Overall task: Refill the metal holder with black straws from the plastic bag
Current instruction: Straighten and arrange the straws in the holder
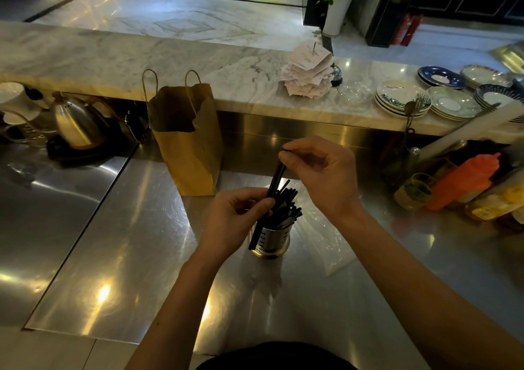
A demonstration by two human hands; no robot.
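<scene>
Head view: steel tabletop (127, 227), metal holder (270, 240) mid-surface, plastic bag (326, 242) flat just right of holder. Left hand (235, 219) grip closed round black straws (283, 199) over holder; right hand (320, 171) pinching the top ends. Probably light, slippery; best held mid-bundle.
</scene>
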